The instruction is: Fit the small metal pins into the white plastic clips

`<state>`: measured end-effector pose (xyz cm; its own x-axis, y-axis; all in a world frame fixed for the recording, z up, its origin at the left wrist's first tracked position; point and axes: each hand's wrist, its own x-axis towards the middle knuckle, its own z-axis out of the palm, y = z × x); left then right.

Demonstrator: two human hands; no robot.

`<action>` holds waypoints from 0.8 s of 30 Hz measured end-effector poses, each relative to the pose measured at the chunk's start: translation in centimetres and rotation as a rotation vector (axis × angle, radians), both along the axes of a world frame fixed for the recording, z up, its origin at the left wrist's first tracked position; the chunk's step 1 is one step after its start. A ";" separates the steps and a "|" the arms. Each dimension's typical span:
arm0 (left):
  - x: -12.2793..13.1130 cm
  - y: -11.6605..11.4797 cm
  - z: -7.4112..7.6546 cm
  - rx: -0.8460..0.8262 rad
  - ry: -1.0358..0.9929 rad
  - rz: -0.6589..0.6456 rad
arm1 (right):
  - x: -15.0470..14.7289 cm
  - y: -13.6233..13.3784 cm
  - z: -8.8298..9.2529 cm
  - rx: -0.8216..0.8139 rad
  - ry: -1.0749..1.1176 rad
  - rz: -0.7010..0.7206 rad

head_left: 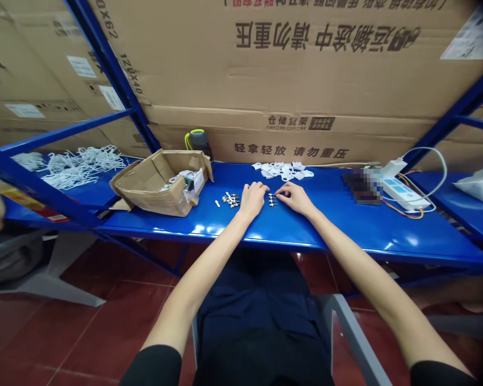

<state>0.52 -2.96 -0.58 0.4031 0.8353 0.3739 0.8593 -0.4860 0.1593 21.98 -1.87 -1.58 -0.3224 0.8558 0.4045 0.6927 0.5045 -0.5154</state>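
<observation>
Clock reference: centre at the row of small parts [271,202], 12 o'clock toward the cardboard backing [209,128].

Status: a few parts are aligned side by side in the row, which lies on the blue shelf [209,228] between the hands. A loose pile of small parts [231,200] at 9 o'clock remains unaligned; by appearance, arrangement is only partly complete.

Hands: set apart, one each side of the row. The left hand [253,199], at 9 o'clock, has its fingers bent downward; whether it grips anything cannot be told. The right hand [295,197], at 3 o'clock, has thumb and forefinger pinched together at the row's far end, seemingly on one small part.

Materials: the parts are slim, with pale heads and dark stems. White pieces [282,170] at 12 to 1 o'clock look like flat, rounded plastic. The open box [156,202], toward 10 o'clock, is creased brown cardboard. The shelf surface is smooth and glossy.
</observation>
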 end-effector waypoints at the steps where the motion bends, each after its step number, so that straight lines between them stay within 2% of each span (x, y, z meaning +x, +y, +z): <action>1: 0.0 0.0 0.0 0.001 0.008 0.002 | 0.0 0.0 0.0 -0.001 0.002 -0.001; 9: 0.3 -1.4 0.6 0.135 0.181 0.019 | 0.2 -0.3 0.0 -0.012 -0.019 -0.007; 14: -0.3 -3.1 1.0 0.143 0.200 0.022 | 0.1 -1.3 0.1 0.055 -0.166 -0.090; 19: -1.4 -5.2 0.4 0.142 0.156 0.002 | -0.3 -3.4 0.0 0.093 -0.366 -0.206; 24: -2.1 -6.6 -0.6 0.076 0.117 0.004 | -0.7 -6.3 -0.7 0.002 -0.420 -0.231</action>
<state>-1.57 -9.61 -1.19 0.4443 0.8080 0.3870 0.8718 -0.4894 0.0208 21.25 -8.17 -2.31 -0.2592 0.9239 0.2815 0.9350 0.3130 -0.1666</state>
